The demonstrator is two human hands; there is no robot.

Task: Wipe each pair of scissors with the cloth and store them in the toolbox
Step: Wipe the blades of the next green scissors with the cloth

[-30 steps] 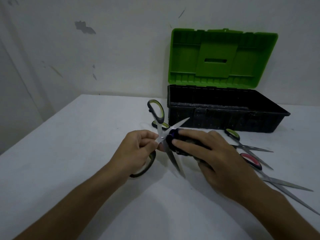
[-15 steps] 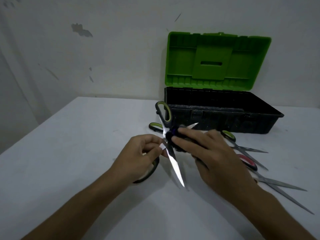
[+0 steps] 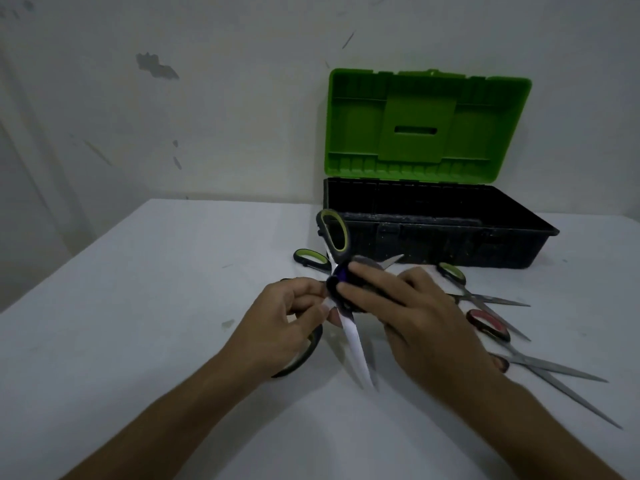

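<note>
One pair of scissors is spread open over the table, lower blade pointing toward the person. The left hand pinches it near the pivot; the right hand presses the dark cloth there. The toolbox stands just beyond, open.

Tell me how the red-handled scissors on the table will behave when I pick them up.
The red-handled scissors are probably rigid, since the blades look like metal. They lie open, so the blades may swing at the pivot. Smooth blades could slip; gripping the handle looks safer.
</note>
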